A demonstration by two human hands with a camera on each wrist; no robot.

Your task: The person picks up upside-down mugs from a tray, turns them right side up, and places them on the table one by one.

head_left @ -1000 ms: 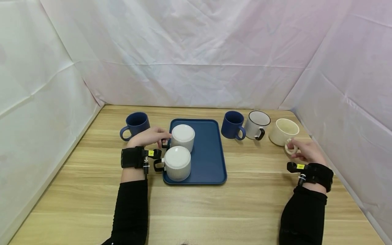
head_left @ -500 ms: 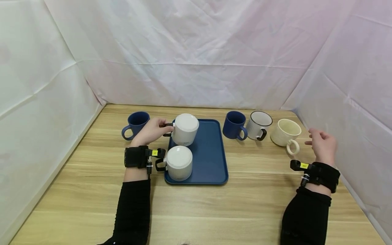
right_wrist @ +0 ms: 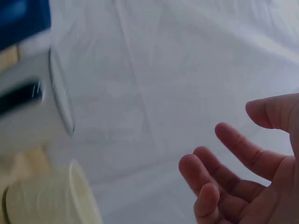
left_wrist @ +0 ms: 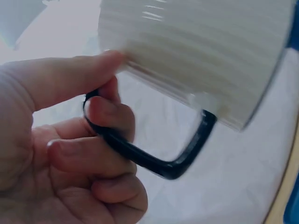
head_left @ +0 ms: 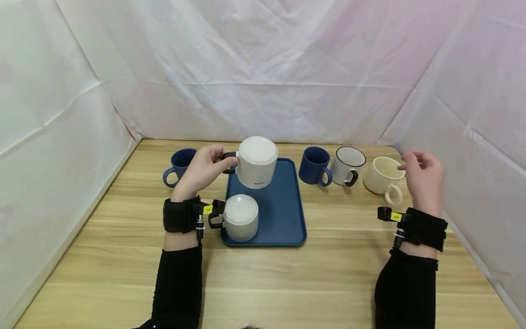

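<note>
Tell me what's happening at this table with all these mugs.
A person's left hand grips the black handle of an upside-down white mug and holds it lifted above the blue tray. A second upside-down white mug sits on the tray's near corner. The right hand hovers, holding nothing, beside a cream mug. Two blue mugs and a black-rimmed white mug stand on the wooden table.

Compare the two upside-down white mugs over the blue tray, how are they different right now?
The far white mug is lifted clear of the blue tray, while the near white mug stands on it. The left hand grips the far white mug by its dark handle; nothing holds the near white mug. The far white mug tilts slightly; the near white mug sits level. Both are ribbed, white, inverted and dark-handled, handles pointing left.
</note>
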